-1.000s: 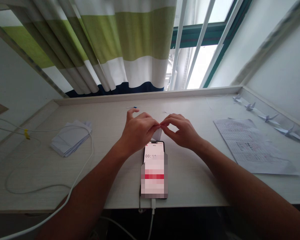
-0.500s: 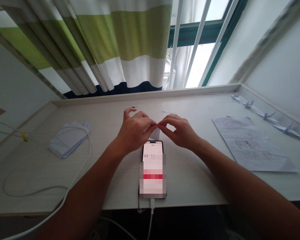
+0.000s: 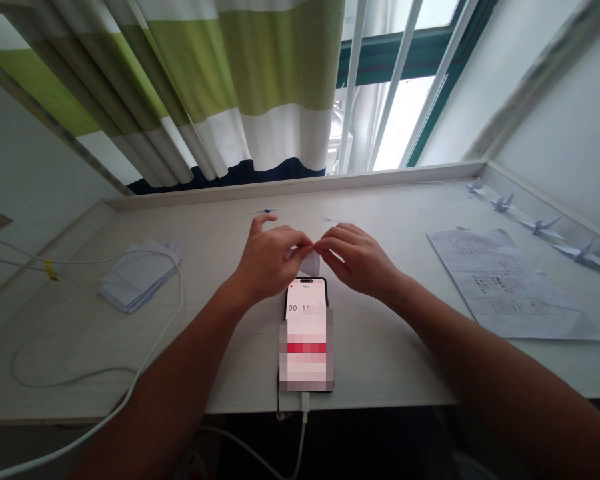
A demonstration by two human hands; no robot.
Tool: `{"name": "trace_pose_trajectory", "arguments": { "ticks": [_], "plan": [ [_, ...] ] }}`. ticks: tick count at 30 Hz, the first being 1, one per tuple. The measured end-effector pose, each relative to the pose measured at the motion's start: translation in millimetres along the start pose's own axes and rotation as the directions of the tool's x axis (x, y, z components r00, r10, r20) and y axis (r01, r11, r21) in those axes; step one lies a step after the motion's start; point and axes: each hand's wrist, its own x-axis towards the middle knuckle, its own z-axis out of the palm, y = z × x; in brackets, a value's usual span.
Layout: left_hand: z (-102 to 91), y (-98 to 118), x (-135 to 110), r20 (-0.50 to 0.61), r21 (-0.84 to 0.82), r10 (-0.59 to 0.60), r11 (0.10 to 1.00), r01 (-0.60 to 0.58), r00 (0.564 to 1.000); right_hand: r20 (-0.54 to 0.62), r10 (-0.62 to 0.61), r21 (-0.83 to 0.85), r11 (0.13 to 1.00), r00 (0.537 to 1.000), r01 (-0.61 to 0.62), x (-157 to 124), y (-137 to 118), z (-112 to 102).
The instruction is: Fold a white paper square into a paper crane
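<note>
My left hand and my right hand meet at their fingertips over the middle of the desk. Both pinch a small folded piece of white paper, which is partly hidden by the fingers. The left index finger sticks up apart from the pinch. Directly below the hands lies a phone with a timer on its screen, plugged into a white cable at the desk's front edge.
A stack of white paper squares lies at the left, with a white cable looping round it. A printed sheet lies at the right. Several folded paper cranes line the right wall. Striped curtain and window behind.
The hands keep working the same small paper at their fingertips; the view has shifted slightly, and the phone timer has run on.
</note>
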Motion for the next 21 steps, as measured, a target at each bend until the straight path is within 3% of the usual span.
{"name": "trace_pose_trajectory", "arguments": {
  "ticks": [5, 13, 21],
  "plan": [
    [4.1, -3.7, 0.6, -0.018, -0.066, -0.048, 0.997, 0.046, 0.999, -0.047, 0.014, 0.046, 0.999, 0.999, -0.012, 1.0, -0.6, 3.0],
    [0.1, -6.9, 1.1, 0.032, -0.117, -0.074, 0.990, 0.077, 0.997, -0.001, 0.303, 0.323, 0.902, 0.953, -0.287, 2.8, -6.8, 1.1],
    [-4.1, -6.6, 0.1, 0.052, -0.098, -0.043, 0.994, 0.048, 0.998, 0.026, 0.350, 0.389, 0.859, 0.936, -0.332, 3.3, -8.0, -1.6]
  ]
}}
